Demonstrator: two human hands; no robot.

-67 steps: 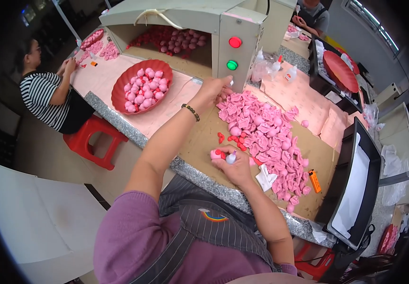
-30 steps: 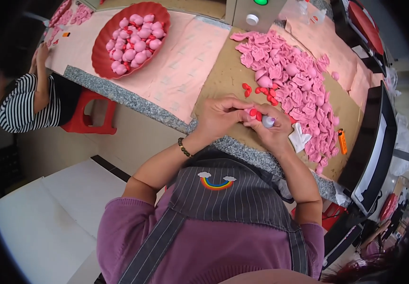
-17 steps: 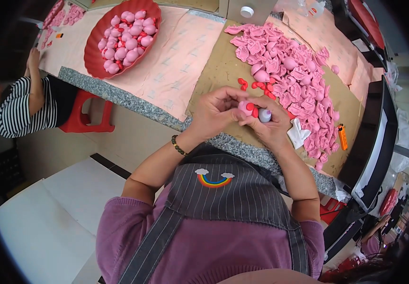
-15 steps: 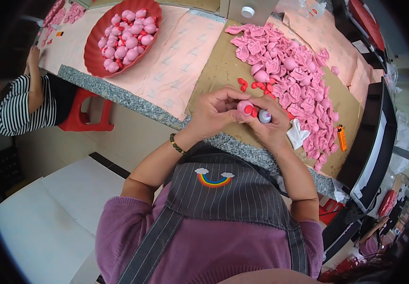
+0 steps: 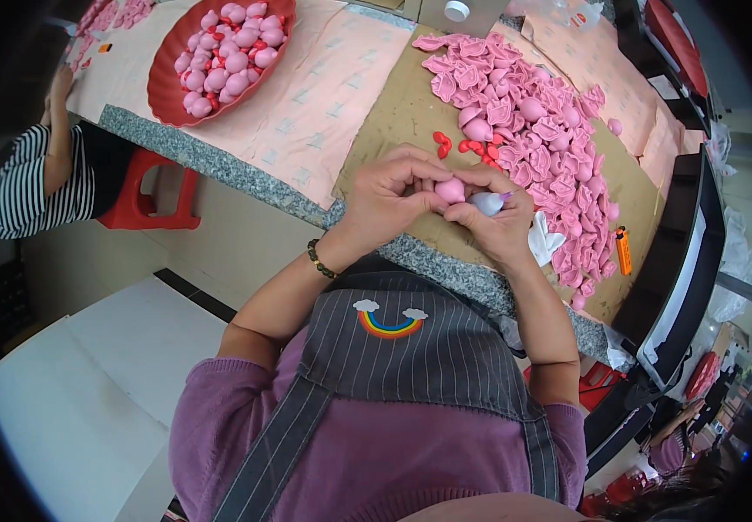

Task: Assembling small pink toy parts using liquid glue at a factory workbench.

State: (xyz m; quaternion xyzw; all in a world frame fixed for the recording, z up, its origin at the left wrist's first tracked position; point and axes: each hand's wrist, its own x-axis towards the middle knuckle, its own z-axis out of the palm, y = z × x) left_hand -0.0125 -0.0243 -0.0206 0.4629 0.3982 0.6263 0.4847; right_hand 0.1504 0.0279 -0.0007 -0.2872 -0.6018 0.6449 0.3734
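Observation:
Just above the table's front edge, a small round pink piece (image 5: 451, 190) is pinched between the fingertips of both hands. My left hand (image 5: 383, 198) closes on it from the left, thumb below and fingers above. My right hand (image 5: 505, 228) holds its other side with thumb and forefinger. Tucked in that right hand is a small greyish squeeze bottle (image 5: 485, 204), its purple tip pointing right. Any red part on the pink piece is hidden from this side. Beyond the hands lie several small red bow-shaped pieces (image 5: 486, 150), beside a heap of pink ruffled and rounded pieces (image 5: 537, 139).
A red scalloped bowl (image 5: 164, 87) of pink balls with red parts stands at the far left. White tissue (image 5: 545, 240) and an orange lighter (image 5: 624, 251) lie at the right, near a black-framed panel (image 5: 685, 261). Another person (image 5: 23, 187) sits left, by a red stool (image 5: 151, 193).
The pink piece has been turned, so its red parts no longer show. The bottle has swung in my right hand, its tip now rightward. The whole view has shifted slightly.

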